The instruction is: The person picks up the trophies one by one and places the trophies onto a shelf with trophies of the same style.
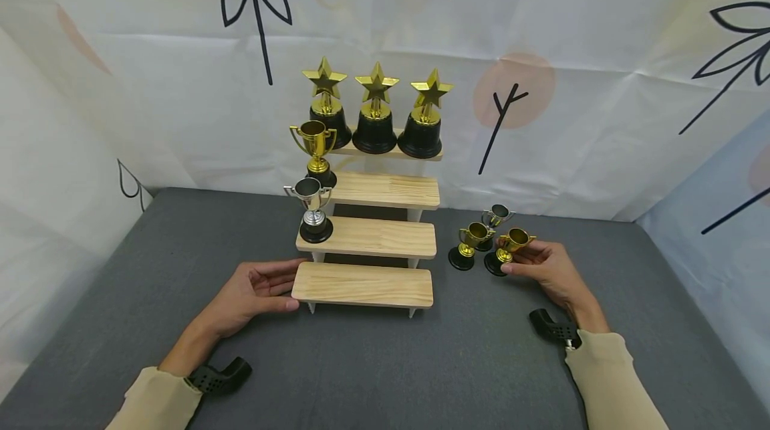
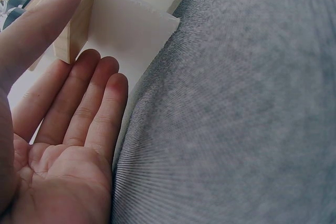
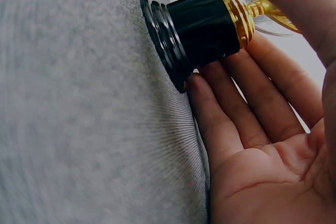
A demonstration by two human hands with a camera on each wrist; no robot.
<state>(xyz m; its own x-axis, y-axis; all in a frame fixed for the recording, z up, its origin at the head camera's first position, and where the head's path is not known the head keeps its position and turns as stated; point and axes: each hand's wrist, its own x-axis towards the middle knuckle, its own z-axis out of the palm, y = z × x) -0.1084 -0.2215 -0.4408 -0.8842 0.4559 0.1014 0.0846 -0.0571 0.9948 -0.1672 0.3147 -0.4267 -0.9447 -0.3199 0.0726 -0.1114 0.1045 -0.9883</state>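
Observation:
Beside the left end of a stepped wooden display stand (image 1: 363, 285), my left hand (image 1: 259, 288) lies with its fingers extended. Its fingertips reach the stand's lowest step and white side support (image 2: 123, 30) in the left wrist view. On the right, my right hand (image 1: 549, 274) is around the side of a small gold trophy cup (image 1: 516, 239), fingers behind its black base (image 3: 205, 30) and thumb in front. That cup stands upright on the table. Close to it are another gold trophy cup (image 1: 474, 236) and a silver trophy cup (image 1: 498, 213).
Three gold star trophies (image 1: 375, 85) line the stand's top step. A gold cup (image 1: 315, 139) is at the left of the second step down, and a silver cup (image 1: 311, 196) at the left of the third. A patterned white cloth (image 1: 577, 149) hangs behind the grey table (image 1: 469, 363).

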